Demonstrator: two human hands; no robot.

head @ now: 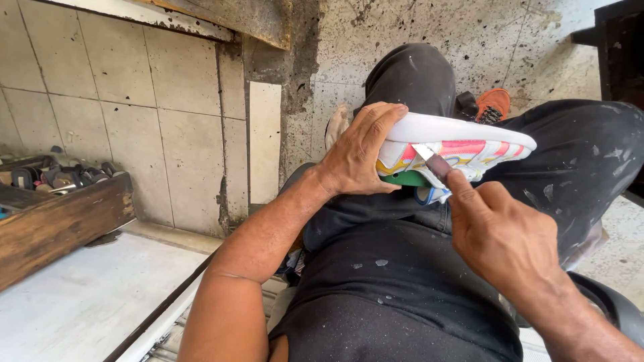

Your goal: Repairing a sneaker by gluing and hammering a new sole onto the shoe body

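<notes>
On the lap | left hand clamps multicoloured sneaker sole-up | right hand pinches small blade at sole seam | step: trimming, seemingly; next needs a steady stroke.

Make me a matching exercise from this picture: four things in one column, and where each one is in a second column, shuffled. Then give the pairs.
Things:
1. left hand
2. right hand
3. shoe
4. wooden box

Places:
A. on the bench at the left, by the tiled wall
B. gripping the heel end of the shoe
C. on the person's lap, sole side up
D. holding a small blade to the shoe's side

Pairs: 1-B, 2-D, 3-C, 4-A
</notes>
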